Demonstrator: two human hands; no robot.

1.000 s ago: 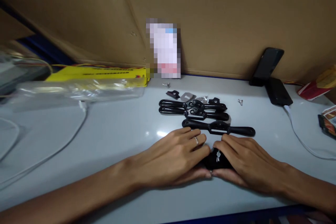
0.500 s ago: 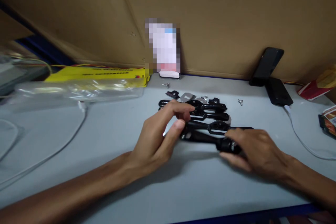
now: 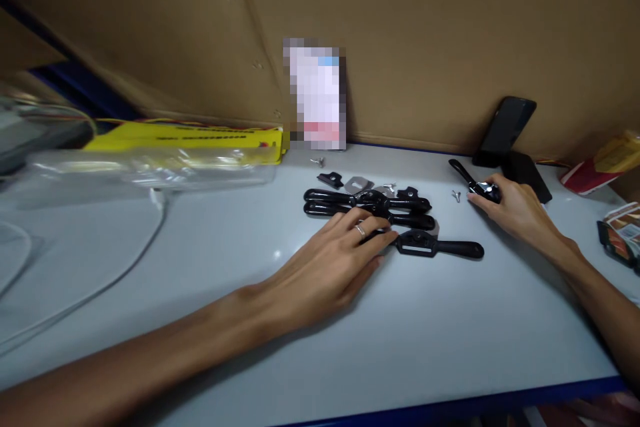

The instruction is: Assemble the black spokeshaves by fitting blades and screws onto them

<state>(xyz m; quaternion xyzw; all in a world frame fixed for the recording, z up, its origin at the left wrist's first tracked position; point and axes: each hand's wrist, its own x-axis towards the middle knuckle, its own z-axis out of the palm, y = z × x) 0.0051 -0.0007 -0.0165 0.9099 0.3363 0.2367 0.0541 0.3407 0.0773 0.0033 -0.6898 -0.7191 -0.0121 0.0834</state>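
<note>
My right hand (image 3: pixel 520 203) is closed around the middle of a black spokeshave (image 3: pixel 463 171), one handle sticking out to the far left. My left hand (image 3: pixel 345 247) has its fingers curled over the left handle of another black spokeshave (image 3: pixel 417 243), which lies on the table with a blade partly under it; the thumb is below. Just behind it, two more black spokeshaves (image 3: pixel 367 199) lie side by side. Beyond these are black lever caps (image 3: pixel 330 179), flat metal blades (image 3: pixel 358 185) and small thumb screws (image 3: pixel 389 188). A single thumb screw (image 3: pixel 457 195) lies close to my right fingers.
A blurred-out upright panel (image 3: pixel 323 97) leans on the cardboard wall (image 3: pixel 425 27). At the right are a propped phone (image 3: pixel 505 130), a black block (image 3: pixel 527 173) and a red packet (image 3: pixel 585 173). Clear plastic packaging (image 3: pixel 150 170), a yellow sheet (image 3: pixel 190 139) and a white cable (image 3: pixel 135 267) are at left.
My right hand has carried the spokeshave from the front of the group to the far right, beside the single thumb screw. My left hand has lowered onto the front spokeshave's handle.
</note>
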